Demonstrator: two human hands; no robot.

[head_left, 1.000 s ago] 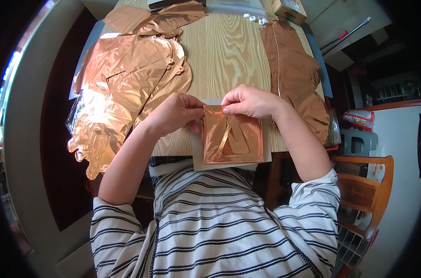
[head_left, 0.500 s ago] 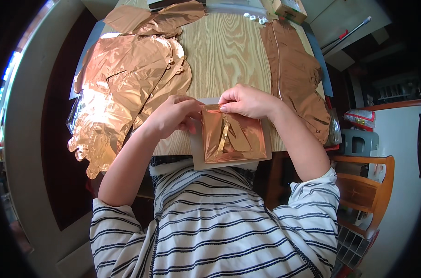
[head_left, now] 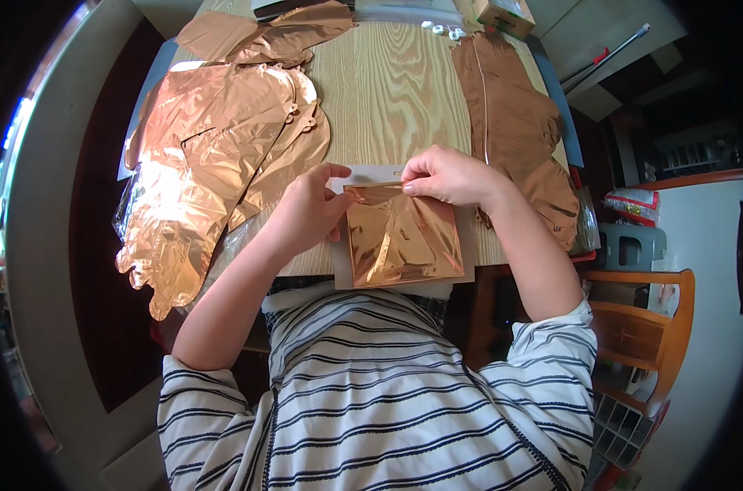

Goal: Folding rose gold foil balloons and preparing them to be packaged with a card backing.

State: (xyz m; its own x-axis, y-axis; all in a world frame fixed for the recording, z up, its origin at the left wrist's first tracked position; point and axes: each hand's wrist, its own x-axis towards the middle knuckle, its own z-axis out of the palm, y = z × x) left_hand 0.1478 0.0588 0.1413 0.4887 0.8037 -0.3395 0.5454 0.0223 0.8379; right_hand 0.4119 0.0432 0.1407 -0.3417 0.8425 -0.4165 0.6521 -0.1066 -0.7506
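Your left hand (head_left: 306, 209) and right hand (head_left: 445, 173) both pinch the top edge of a square pack (head_left: 402, 237) holding a folded copper foil balloon. The left fingers close on its upper left corner, thumb on top; the right thumb and forefinger nip the upper edge near the middle, where a white card header shows with a small hang hole. The pack lies at the near edge of the wooden table (head_left: 388, 90), just in front of your chest, its lower edge reaching over the table's rim toward your striped shirt (head_left: 371, 393). The foil inside is creased and shiny.

To your left, a heap of flat copper balloons (head_left: 216, 164) spreads across the table and hangs over its left edge; the nearest one lies just beside your left wrist. More copper foil (head_left: 265, 29) lies at the far left corner. To your right, another flat balloon (head_left: 510, 123) runs along the table's right side, passing under your right forearm. At the far edge sit a small box (head_left: 502, 12) and some small white bits, too small to tell. Right of the table stand a wooden chair (head_left: 641, 327) and a grey stool (head_left: 625, 241).
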